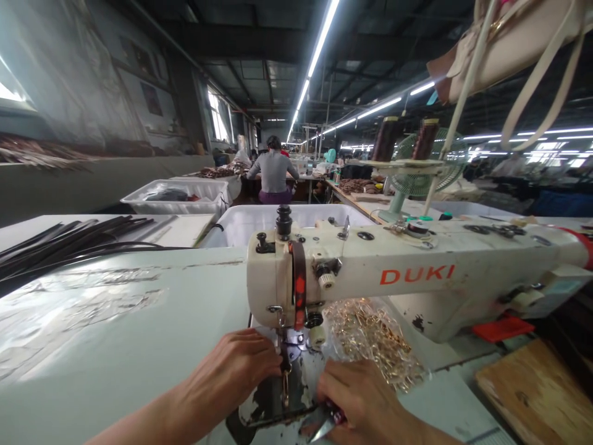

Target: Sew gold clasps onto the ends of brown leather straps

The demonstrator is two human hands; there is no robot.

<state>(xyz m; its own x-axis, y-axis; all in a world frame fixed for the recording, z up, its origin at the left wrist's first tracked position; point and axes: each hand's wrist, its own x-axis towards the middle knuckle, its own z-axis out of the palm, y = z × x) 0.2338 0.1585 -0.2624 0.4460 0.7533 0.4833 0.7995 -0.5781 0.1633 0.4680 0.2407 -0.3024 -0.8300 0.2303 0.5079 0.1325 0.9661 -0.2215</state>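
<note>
A cream sewing machine (417, 272) marked DUKI stands on the pale table (115, 334). My left hand (236, 368) is curled, with its fingertips pressed together at the needle area, holding a dark strip (285, 386) under the presser foot. My right hand (359, 398) is closed low on the right of the needle plate, gripping small scissors or snips (324, 426) with a metal tip. A clear bag of gold metal clasps (375, 340) lies just behind my right hand.
Dark straps (69, 244) lie at the table's left. White plastic bins (259, 219) stand beyond the machine. A green fan (417, 173) and thread cones (384, 139) stand at the right. A seated person (274, 176) works far ahead. A wooden board (537, 389) sits at lower right.
</note>
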